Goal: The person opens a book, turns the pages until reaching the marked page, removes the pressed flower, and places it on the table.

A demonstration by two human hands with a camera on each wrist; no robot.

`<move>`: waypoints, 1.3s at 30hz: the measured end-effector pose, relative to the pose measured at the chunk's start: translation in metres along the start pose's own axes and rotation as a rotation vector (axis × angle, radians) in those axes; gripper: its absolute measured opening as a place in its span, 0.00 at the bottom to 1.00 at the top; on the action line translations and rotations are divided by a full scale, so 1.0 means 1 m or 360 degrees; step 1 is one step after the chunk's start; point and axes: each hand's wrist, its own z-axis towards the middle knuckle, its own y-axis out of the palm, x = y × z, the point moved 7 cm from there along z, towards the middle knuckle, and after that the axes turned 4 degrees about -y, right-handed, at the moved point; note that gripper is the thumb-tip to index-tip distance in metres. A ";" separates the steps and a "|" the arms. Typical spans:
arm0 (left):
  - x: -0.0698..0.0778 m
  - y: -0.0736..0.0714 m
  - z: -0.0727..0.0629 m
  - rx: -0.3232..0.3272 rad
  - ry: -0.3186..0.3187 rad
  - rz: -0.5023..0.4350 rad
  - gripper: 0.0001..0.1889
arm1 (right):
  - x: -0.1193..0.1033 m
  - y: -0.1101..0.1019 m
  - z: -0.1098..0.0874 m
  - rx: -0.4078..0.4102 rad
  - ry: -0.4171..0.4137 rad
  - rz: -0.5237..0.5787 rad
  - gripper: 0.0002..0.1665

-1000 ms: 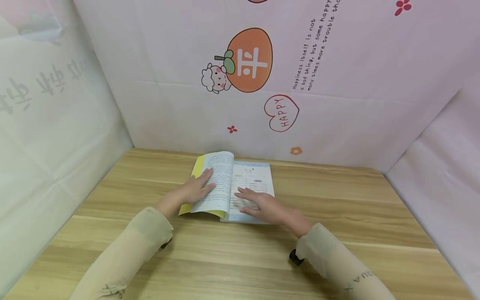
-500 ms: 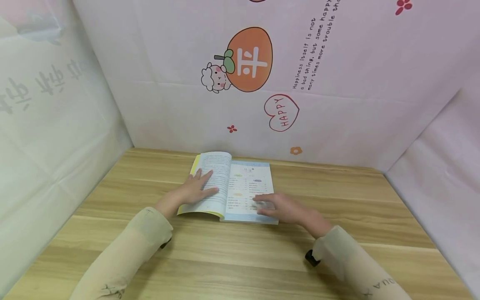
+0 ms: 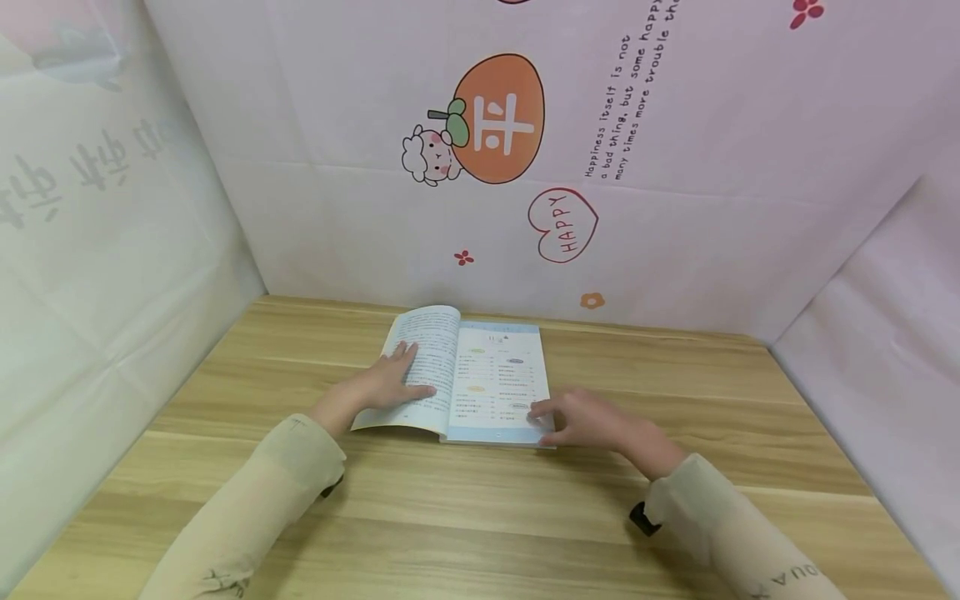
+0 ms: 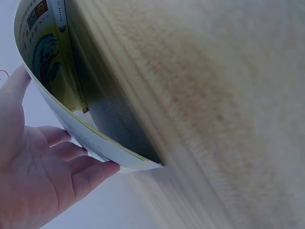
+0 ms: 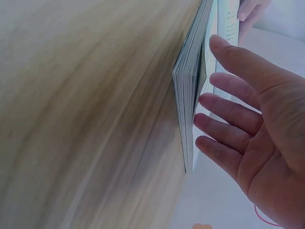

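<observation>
An open paperback book [image 3: 501, 364] lies on the wooden table, its left page [image 3: 433, 329] bowed up beside the spine. My left hand [image 3: 381, 386] rests on that left page with fingers spread. In the left wrist view, the fingertips of the left hand [image 4: 52, 174] press the page, and the cover [image 4: 53, 62] curves away from the table underneath. My right hand [image 3: 592, 421] is at the lower right corner of the printed contents page. Its fingers are loosely extended in the right wrist view, the fingertips at the edge of the page block [image 5: 187, 90].
The wooden table [image 3: 465, 525] extends around the book on all sides. A white wall sheet [image 3: 337, 225] with printed cartoons and lettering stands just behind the book. More white sheets hang at left and right.
My right hand has slid across the contents page to its lower right edge, uncovering the print. The left page has flattened further left under my left hand, hiding the yellow edge.
</observation>
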 end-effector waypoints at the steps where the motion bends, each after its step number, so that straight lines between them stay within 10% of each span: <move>1: 0.000 0.000 0.000 0.0000 0.0003 -0.0001 0.52 | 0.001 0.001 -0.001 -0.0010 0.0000 0.0012 0.26; 27: -0.004 0.004 0.005 -0.0030 0.0017 -0.0028 0.52 | -0.002 0.001 -0.006 -0.0175 -0.0041 0.0153 0.18; 39: -0.003 0.003 0.002 -0.0043 0.0028 -0.0056 0.50 | 0.013 -0.003 -0.009 0.0182 0.0162 -0.0141 0.27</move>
